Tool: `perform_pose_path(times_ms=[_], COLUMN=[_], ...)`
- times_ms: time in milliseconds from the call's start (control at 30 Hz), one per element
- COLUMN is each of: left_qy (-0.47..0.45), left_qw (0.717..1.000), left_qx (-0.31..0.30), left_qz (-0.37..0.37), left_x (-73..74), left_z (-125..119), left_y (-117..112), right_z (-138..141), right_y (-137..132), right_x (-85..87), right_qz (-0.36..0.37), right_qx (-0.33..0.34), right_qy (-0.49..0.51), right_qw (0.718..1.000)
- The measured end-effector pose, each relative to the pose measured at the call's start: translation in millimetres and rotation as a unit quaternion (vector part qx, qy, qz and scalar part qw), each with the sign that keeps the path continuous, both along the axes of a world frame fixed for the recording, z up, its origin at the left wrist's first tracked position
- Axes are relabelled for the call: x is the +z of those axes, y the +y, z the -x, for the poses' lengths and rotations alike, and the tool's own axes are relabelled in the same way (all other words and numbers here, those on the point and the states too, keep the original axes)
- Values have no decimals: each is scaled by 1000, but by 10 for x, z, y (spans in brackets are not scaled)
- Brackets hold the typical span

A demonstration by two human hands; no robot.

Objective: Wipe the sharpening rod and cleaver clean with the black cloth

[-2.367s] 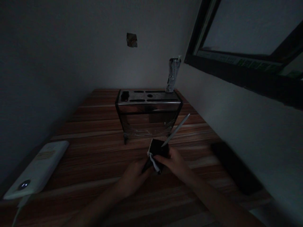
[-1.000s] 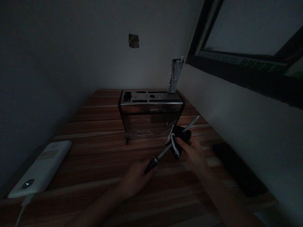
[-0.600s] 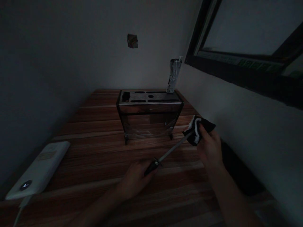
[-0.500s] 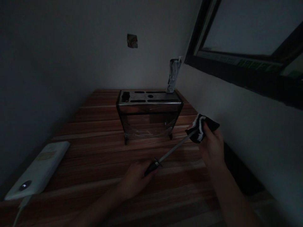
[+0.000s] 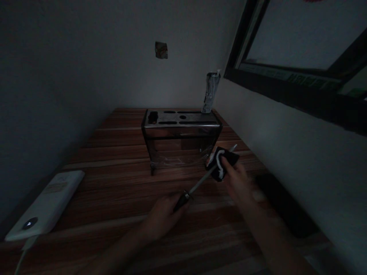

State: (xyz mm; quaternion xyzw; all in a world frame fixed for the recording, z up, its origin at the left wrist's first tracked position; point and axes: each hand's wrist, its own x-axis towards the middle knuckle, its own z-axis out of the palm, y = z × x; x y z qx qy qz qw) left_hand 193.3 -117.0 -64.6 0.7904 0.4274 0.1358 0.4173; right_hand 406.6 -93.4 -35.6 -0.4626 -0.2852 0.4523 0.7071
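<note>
My left hand (image 5: 162, 218) is closed round the dark handle of a thin metal sharpening rod (image 5: 202, 181), which slants up to the right over the wooden table (image 5: 114, 179). A black cloth with a white edge (image 5: 220, 162) is wrapped round the rod's upper part, and my right hand (image 5: 239, 183) grips that cloth; the rod's tip pokes out beyond it. Just behind stands a metal knife block (image 5: 181, 139) with empty slots in its top.
A white power bank (image 5: 46, 206) with a cable lies at the table's left front. A crumpled tube (image 5: 211, 93) stands in the far right corner. A dark flat object (image 5: 283, 202) lies along the right wall under a dark-framed window (image 5: 289, 65). The room is dim.
My right hand slid the cloth up the rod to its tip, then came back down toward the middle. The left hand has kept the handle almost still.
</note>
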Motion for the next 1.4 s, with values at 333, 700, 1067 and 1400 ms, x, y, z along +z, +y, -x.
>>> perform_pose_path(times_ms=[333, 700, 1067, 1400], left_qy=[-65, -67, -58, -60], left_qw=[996, 996, 996, 997], left_qx=[19, 12, 21, 14], left_qz=[51, 53, 59, 45], left_x=[41, 35, 64, 32], left_z=[10, 14, -3, 3], left_y=[12, 7, 14, 13], right_z=[494, 483, 473, 422], right_y=[-279, -277, -273, -251], right_x=[-224, -212, -180, -159], right_qz=[115, 119, 116, 82], right_qx=[199, 203, 193, 162], right_qy=[-152, -139, -127, -113], right_qw=[961, 962, 966, 977])
